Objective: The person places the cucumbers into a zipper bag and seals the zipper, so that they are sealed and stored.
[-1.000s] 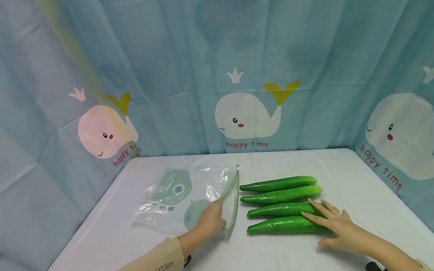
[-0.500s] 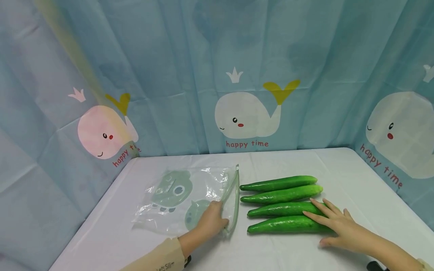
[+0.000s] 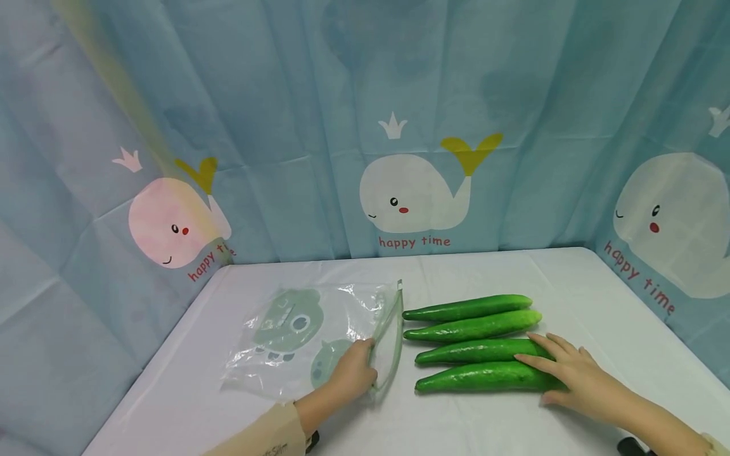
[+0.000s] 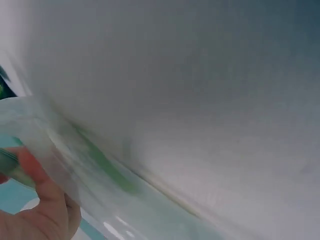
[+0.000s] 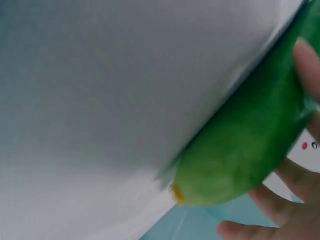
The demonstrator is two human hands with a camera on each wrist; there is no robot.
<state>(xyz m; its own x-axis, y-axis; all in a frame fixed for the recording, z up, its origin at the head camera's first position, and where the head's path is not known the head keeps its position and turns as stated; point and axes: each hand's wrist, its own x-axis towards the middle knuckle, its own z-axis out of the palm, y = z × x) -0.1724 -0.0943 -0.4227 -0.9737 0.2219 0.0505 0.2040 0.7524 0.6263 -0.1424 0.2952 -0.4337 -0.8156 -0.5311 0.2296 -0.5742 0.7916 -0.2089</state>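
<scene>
Several long green cucumbers lie side by side on the white table. My right hand [image 3: 582, 380] straddles the right end of the nearest cucumber [image 3: 485, 378]. In the right wrist view its thumb [image 5: 309, 70] lies against that cucumber [image 5: 240, 150], and the other fingers reach round its far side, partly hidden. My left hand [image 3: 350, 372] pinches the green-edged mouth of a clear zip bag [image 3: 288, 335] lying flat to the left. The bag's mouth gapes slightly toward the cucumbers. In the left wrist view the hand [image 4: 45, 210] holds the bag's film [image 4: 115, 200].
Two more cucumbers, a far one [image 3: 467, 308] and a lighter-tipped one [image 3: 473, 326], lie behind, with a third [image 3: 479, 352] beside the nearest. A blue curtain [image 3: 308, 209] with whale prints surrounds the white table [image 3: 456, 424] at the back and sides.
My right hand has shifted slightly right, its spread fingers drawing closer and the thumb coming in against the nearest cucumber. My left hand stays at the bag's mouth.
</scene>
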